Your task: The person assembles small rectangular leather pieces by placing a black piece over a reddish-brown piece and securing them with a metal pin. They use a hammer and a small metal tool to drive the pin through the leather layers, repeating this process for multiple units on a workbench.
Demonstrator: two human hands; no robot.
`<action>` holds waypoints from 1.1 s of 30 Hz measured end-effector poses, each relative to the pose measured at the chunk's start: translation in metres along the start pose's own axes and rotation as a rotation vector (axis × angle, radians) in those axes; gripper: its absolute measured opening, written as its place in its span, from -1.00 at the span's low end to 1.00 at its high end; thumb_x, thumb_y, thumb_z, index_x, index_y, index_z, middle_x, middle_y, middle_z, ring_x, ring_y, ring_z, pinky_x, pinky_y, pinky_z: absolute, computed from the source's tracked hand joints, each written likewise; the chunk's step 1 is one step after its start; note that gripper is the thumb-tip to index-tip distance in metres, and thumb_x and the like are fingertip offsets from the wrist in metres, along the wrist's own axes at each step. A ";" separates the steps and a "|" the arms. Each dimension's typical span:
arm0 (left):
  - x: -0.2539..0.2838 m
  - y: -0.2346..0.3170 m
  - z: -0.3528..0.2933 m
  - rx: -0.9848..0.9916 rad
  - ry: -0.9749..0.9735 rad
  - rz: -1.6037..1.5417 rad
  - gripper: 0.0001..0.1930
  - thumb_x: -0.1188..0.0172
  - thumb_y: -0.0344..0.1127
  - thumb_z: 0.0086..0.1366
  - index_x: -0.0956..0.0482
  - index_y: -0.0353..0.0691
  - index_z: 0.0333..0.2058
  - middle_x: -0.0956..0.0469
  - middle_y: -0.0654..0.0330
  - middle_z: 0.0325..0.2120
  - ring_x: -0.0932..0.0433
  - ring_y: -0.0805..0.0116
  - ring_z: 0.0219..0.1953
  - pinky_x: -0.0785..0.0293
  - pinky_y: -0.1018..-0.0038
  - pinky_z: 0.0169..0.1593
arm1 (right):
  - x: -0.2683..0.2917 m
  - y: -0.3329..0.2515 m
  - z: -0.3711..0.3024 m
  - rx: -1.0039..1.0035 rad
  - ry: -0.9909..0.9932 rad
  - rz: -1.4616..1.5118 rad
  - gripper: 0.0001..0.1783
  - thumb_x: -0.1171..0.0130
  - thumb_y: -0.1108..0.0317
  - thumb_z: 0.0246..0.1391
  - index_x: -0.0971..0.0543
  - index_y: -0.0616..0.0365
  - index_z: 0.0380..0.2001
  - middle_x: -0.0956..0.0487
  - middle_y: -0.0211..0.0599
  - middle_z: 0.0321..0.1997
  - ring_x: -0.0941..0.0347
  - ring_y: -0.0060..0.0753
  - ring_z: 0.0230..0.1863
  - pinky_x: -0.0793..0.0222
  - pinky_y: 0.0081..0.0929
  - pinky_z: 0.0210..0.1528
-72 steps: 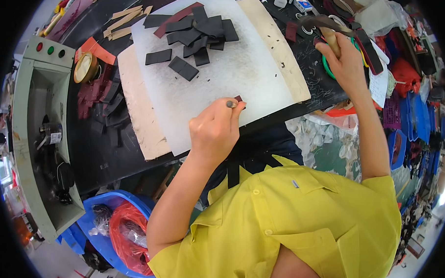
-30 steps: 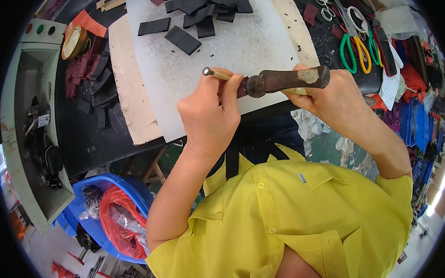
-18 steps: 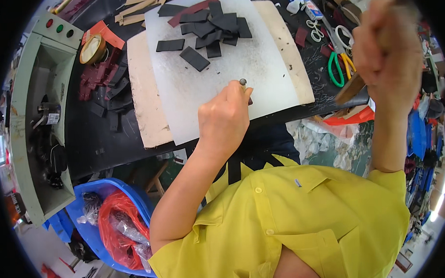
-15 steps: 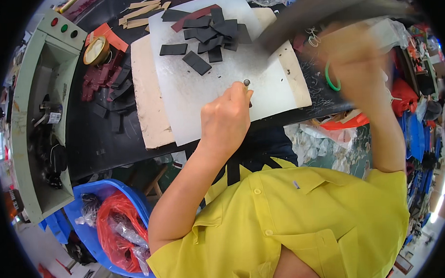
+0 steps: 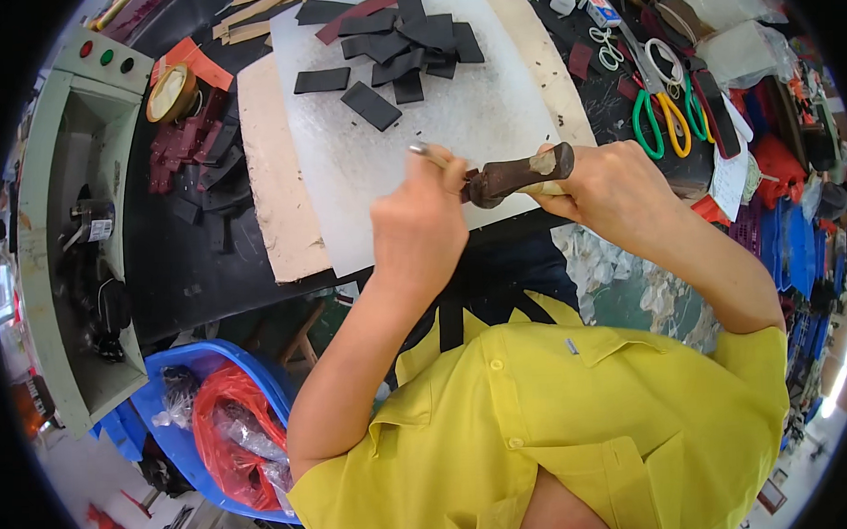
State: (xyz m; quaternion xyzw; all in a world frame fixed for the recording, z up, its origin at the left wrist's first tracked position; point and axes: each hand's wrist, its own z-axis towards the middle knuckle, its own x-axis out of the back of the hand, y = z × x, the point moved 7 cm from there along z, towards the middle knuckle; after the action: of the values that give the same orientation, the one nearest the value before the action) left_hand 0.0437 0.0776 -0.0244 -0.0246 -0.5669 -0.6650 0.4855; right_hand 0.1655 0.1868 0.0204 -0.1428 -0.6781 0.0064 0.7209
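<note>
The left hand (image 5: 417, 223) pinches a metal rod (image 5: 421, 150) over the white sheet (image 5: 342, 188); the right hand (image 5: 615, 188) grips a hammer (image 5: 525, 174) alongside. On the bench (image 5: 186, 268), a bowl (image 5: 184, 102) contains white material. Nearby, a blue tub (image 5: 173, 443) contains a red bag (image 5: 221, 463).

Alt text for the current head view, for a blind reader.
A person's left hand grips a slim metal-ended tool and their right hand a dark-headed hammer, at the near edge of a white sheet. Black pieces lie heaped farther up it; scissors lie to the right.
</note>
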 end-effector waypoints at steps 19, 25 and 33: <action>0.032 -0.029 -0.009 0.069 -0.042 -0.186 -0.92 -0.26 -0.57 0.26 -0.51 -0.37 -0.37 -0.65 0.11 -0.44 -0.73 0.35 -0.40 -0.60 0.55 -0.36 | 0.003 -0.001 0.003 0.006 0.000 -0.026 -0.72 -0.29 0.31 0.02 -0.36 0.13 -0.39 -0.48 -0.20 -0.66 -0.51 -0.06 -0.59 -0.36 -0.21 -0.60; 0.030 -0.017 -0.009 -0.050 -0.090 0.015 -0.92 -0.26 -0.58 0.26 -0.51 -0.43 -0.34 -0.64 0.10 -0.43 -0.72 0.34 -0.41 -0.62 0.56 -0.32 | 0.002 -0.003 0.001 0.017 0.000 -0.021 -0.67 -0.33 0.27 0.01 -0.36 0.13 -0.38 -0.50 -0.21 -0.64 -0.53 -0.06 -0.57 -0.39 -0.23 -0.57; 0.027 0.004 -0.010 -0.254 -0.060 0.206 -0.85 -0.31 -0.52 0.22 -0.48 -0.32 -0.42 -0.58 0.14 -0.51 -0.58 0.20 -0.60 -0.45 0.43 -0.53 | 0.019 0.005 0.011 -0.033 0.011 0.021 -0.68 -0.34 0.20 0.04 -0.41 0.13 -0.39 -0.55 -0.10 -0.61 -0.54 0.04 -0.51 -0.45 -0.16 -0.48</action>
State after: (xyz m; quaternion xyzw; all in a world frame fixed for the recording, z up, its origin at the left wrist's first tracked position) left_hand 0.0374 0.0531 -0.0094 -0.1638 -0.4870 -0.6769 0.5270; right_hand 0.1574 0.1973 0.0382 -0.1617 -0.6726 0.0020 0.7221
